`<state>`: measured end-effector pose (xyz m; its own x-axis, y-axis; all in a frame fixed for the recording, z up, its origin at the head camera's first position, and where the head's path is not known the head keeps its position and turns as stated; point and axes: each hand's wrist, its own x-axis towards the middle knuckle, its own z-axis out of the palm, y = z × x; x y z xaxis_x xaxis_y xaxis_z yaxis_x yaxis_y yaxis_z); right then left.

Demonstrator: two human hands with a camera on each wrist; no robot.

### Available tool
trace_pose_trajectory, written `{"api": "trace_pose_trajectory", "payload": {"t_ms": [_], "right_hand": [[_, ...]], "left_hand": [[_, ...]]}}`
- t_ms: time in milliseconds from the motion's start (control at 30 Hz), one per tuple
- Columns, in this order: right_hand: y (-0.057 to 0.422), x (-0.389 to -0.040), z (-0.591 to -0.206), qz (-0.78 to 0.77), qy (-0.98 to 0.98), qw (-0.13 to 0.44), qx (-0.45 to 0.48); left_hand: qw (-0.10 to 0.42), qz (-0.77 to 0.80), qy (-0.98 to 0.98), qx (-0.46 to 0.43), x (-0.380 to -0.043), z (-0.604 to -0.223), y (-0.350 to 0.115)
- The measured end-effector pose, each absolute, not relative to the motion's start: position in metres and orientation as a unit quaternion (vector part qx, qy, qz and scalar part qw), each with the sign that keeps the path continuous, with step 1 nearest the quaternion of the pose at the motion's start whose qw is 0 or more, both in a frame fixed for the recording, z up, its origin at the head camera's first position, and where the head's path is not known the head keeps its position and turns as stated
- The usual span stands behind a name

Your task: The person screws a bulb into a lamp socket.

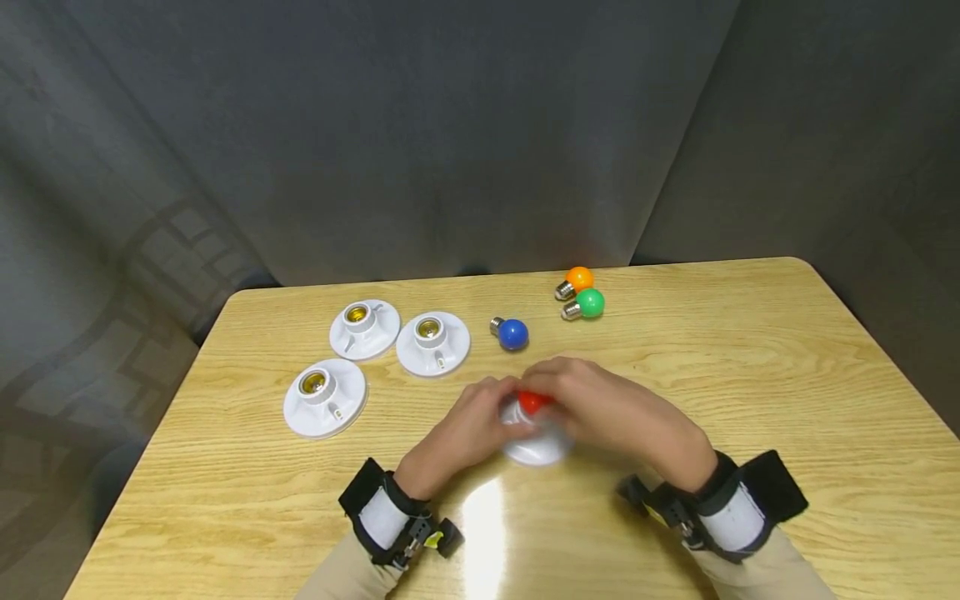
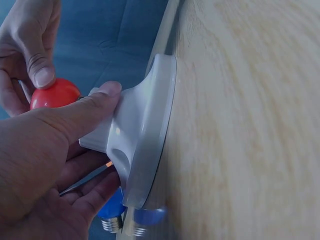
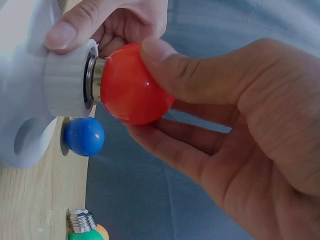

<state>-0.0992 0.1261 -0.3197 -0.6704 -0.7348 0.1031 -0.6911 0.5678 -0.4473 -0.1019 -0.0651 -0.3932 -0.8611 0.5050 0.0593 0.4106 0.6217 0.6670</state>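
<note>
My right hand (image 1: 600,404) pinches a red light bulb (image 3: 135,85) between thumb and fingers. The bulb's metal base sits at the mouth of a white lamp holder (image 2: 137,130), with part of the metal still showing in the right wrist view. My left hand (image 1: 480,421) grips the holder's raised collar, its thumb on one side and fingers on the other. In the left wrist view the holder's round base lies flat on the wooden table (image 2: 240,125). From the head view, both hands cover much of the bulb and holder.
Three more white lamp holders, one at the back (image 1: 365,329), one beside it (image 1: 433,344) and one nearer (image 1: 326,398), stand on the left. A blue bulb (image 1: 513,334) lies behind my hands. Farther back lie a green bulb (image 1: 591,302) and an orange bulb (image 1: 580,278).
</note>
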Motion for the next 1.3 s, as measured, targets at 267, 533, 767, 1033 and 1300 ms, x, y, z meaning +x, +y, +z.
{"api": "trace_pose_trajectory", "payload": {"t_ms": [267, 533, 767, 1033, 1300], "right_hand": [[0.1267, -0.0992, -0.3203, -0.235, 0.886, 0.054, -0.397], [0.1271, -0.0998, -0.3212, -0.218, 0.891, 0.035, -0.396], [0.1276, -0.0989, -0.3215, -0.218, 0.883, 0.034, -0.414], [0.1272, -0.0996, -0.3211, -0.243, 0.875, 0.043, -0.417], [0.1279, -0.1020, -0.3234, -0.223, 0.885, 0.025, -0.409]], "left_hand": [[0.067, 0.355, 0.897, 0.255, -0.1023, -0.3934, -0.0649], [0.073, 0.352, 0.898, 0.254, -0.1022, -0.3927, -0.0648], [0.066, 0.351, 0.898, 0.257, -0.1026, -0.3937, -0.0651], [0.060, 0.353, 0.896, 0.261, -0.1025, -0.3944, -0.0653], [0.064, 0.354, 0.897, 0.257, -0.1027, -0.3929, -0.0649]]}}
